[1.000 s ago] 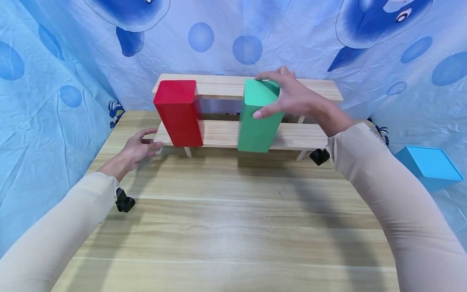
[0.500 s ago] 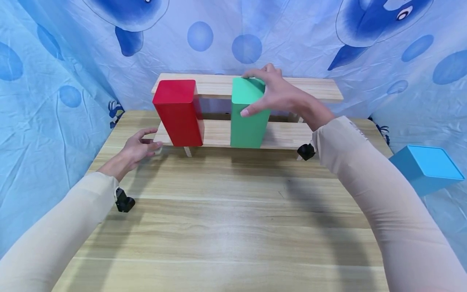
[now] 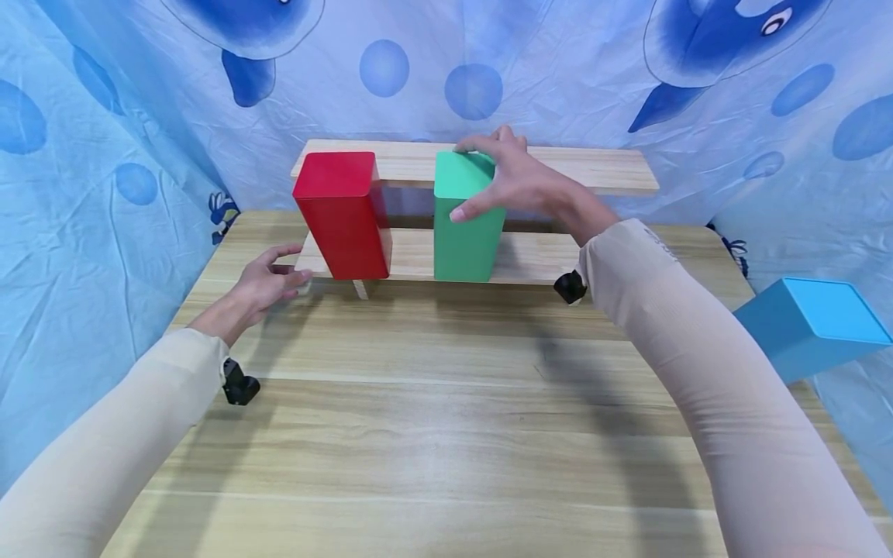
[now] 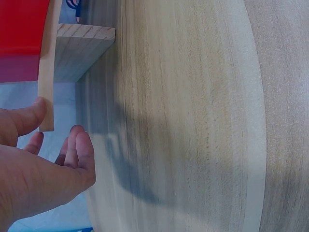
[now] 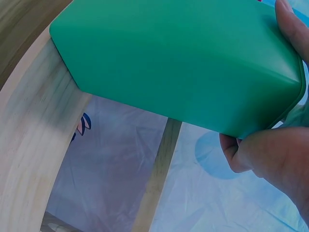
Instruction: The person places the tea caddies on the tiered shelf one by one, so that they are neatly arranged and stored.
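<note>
A tall green box (image 3: 463,240) stands upright on the lower board of a two-tier wooden shelf (image 3: 412,256). My right hand (image 3: 519,178) grips its top from the right, thumb on the front face and fingers over the back edge. In the right wrist view the box's base (image 5: 67,63) meets the board. My left hand (image 3: 261,287) holds the left end of that lower board, its thumb (image 4: 36,113) on the upper side and fingers around the end and below. Close by that hand, a tall red box (image 3: 345,225) stands on the same board.
A blue box (image 3: 802,329) is at the right edge of the wooden table (image 3: 432,434). Behind the shelf hangs a blue curtain (image 3: 418,70) with whale and dot prints, running down both sides. The shelf's upper board (image 3: 586,167) sits behind the boxes.
My right hand has moved the green box left along the shelf, closer to the red box, and its base has settled back onto the lower board. The left hand stays at the board's end.
</note>
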Tool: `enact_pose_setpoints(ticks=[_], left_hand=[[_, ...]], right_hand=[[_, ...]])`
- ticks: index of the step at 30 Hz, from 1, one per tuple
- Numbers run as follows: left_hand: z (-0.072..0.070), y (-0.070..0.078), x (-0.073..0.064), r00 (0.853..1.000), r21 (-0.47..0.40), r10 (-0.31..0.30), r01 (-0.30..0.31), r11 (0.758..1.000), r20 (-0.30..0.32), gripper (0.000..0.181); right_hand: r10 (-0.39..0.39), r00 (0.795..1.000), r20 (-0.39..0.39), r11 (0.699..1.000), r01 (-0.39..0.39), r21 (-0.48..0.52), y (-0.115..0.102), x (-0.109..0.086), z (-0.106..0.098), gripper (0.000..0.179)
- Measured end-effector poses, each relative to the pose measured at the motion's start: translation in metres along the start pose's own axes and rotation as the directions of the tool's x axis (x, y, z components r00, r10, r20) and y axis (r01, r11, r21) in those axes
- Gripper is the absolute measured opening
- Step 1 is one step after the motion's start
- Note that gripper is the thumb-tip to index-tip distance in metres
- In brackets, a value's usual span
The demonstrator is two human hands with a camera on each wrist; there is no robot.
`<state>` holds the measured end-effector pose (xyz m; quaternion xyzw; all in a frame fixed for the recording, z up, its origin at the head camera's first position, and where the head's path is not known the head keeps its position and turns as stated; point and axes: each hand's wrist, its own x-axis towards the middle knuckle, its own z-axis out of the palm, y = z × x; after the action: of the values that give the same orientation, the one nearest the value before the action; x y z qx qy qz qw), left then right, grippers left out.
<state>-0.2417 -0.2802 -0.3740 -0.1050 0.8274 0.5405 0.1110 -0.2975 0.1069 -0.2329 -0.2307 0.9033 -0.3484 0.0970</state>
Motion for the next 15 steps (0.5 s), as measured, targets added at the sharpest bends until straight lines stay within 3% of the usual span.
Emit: enact_pose_setpoints(ticks=[15], left_hand=[[0.001, 0.0, 0.0, 1.0, 0.003, 0.0, 0.0, 1.0, -0.006, 0.072]], right_hand=[[0.015, 1.0, 0.017, 1.0, -0.015, -0.022, 0.0, 0.011, 0.003, 0.104]])
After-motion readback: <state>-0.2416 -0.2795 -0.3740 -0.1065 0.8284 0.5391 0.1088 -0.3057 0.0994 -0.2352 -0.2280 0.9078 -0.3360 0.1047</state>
